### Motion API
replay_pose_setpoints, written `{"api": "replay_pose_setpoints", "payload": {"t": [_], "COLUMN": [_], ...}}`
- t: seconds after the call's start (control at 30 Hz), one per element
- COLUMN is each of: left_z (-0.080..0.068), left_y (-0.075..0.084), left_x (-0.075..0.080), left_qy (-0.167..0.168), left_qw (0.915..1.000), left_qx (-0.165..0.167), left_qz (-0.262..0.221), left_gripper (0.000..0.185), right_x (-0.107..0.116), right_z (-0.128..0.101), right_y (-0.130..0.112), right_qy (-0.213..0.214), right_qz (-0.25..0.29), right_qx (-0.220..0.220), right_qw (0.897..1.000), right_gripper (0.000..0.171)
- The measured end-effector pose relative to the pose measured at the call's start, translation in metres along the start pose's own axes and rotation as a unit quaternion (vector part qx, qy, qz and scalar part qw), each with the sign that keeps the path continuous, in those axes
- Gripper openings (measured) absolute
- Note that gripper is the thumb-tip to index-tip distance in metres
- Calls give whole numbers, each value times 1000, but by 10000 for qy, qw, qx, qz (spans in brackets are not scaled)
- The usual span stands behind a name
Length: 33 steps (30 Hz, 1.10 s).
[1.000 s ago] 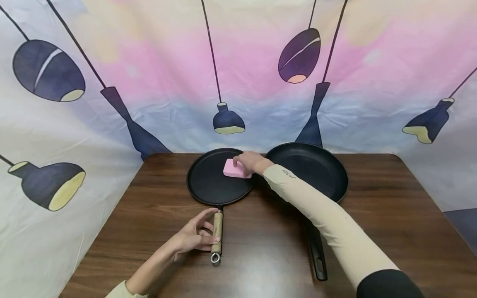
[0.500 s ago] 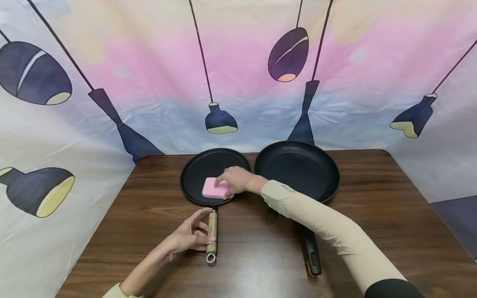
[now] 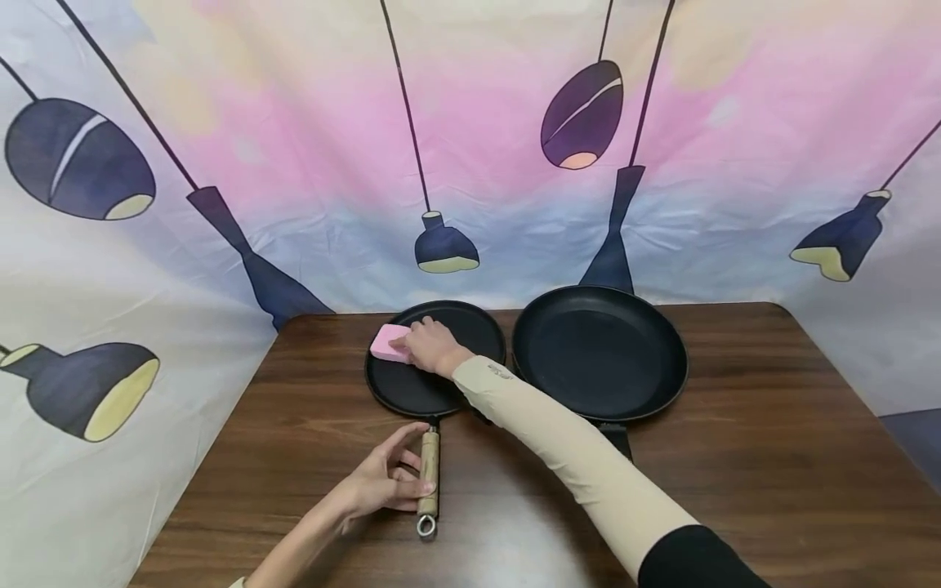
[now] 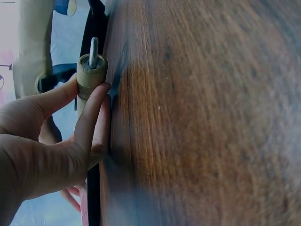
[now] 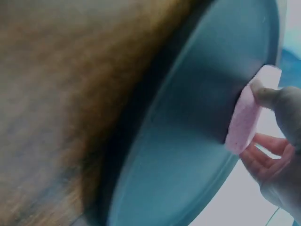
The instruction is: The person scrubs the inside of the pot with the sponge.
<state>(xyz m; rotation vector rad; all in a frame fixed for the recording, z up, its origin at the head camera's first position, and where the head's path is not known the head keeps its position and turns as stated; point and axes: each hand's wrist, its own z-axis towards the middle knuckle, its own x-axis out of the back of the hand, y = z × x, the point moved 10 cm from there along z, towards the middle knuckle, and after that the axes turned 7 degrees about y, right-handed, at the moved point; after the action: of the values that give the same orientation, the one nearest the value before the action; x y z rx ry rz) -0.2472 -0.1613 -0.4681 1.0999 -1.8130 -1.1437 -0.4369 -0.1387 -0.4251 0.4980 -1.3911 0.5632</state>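
Note:
A flat black griddle pan [image 3: 463,335] lies on the table, its wooden handle [image 3: 430,465] toward the person. My left hand [image 3: 382,482] grips that handle from the left between thumb and fingers; the left wrist view shows the handle's end [image 4: 91,75] with its metal ring. A pink sponge [image 3: 390,342] sits at the left side of the pan's surface. Thumb and fingers of my right hand [image 3: 432,345] pinch the sponge, which the right wrist view shows on edge against the pan [image 5: 188,127].
To the right stands a larger black frying pan [image 3: 599,351], close beside the griddle pan. Its handle [image 3: 616,439] is mostly hidden beneath the right sleeve [image 3: 573,449]. The wooden table [image 3: 764,408] ends at a cloth backdrop [image 3: 500,163] printed with lamps.
My right hand has swept the sponge from the pan's right side down toward the handle, then up to the left side. The left hand keeps its hold on the handle.

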Motion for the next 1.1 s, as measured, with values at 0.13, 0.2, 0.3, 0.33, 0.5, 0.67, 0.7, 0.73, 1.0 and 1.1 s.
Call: {"api": "replay_pose_setpoints", "payload": {"t": [0.13,0.2,0.3,0.33,0.5,0.67,0.7,0.73,1.0,1.1], "left_z": [-1,-1,0,0,0,1,2,3,1,0], "left_y": [0,0,2,2,2,2,3,3,1,0], "left_x": [-2,-3,-3,-2,0,2,1,1,2,-1], "left_qy": [3,-9,-25,-26,5,24,14,3,-29,-88], "left_qw": [10000,10000,9999,9998,9997,9998,9997,9997,10000,9999], "left_qx": [-29,-68,-129,-143,-133,-49,-51,-58,-37,-37], "left_qz": [3,41,103,122,181,216,222,225,77,40], "left_gripper": [91,91,90,90,89,89,89,88,89,89], "right_x": [-6,-5,-1,0,3,7,8,9,14,14], "right_z": [4,1,-10,-14,-36,-57,-62,-66,-93,-99], "right_y": [28,46,71,78,96,94,93,92,55,33], "right_qy": [-72,-35,14,4,-287,-509,-532,-555,-541,-534], "right_qz": [-92,-148,-20,54,224,172,170,158,327,297], "right_qx": [-488,-748,-1105,-1204,-1255,-742,-658,-568,126,414], "right_qw": [9987,9971,9939,9927,9914,9958,9963,9967,9979,9973], "right_gripper": [46,45,44,44,48,50,50,51,49,47]}}
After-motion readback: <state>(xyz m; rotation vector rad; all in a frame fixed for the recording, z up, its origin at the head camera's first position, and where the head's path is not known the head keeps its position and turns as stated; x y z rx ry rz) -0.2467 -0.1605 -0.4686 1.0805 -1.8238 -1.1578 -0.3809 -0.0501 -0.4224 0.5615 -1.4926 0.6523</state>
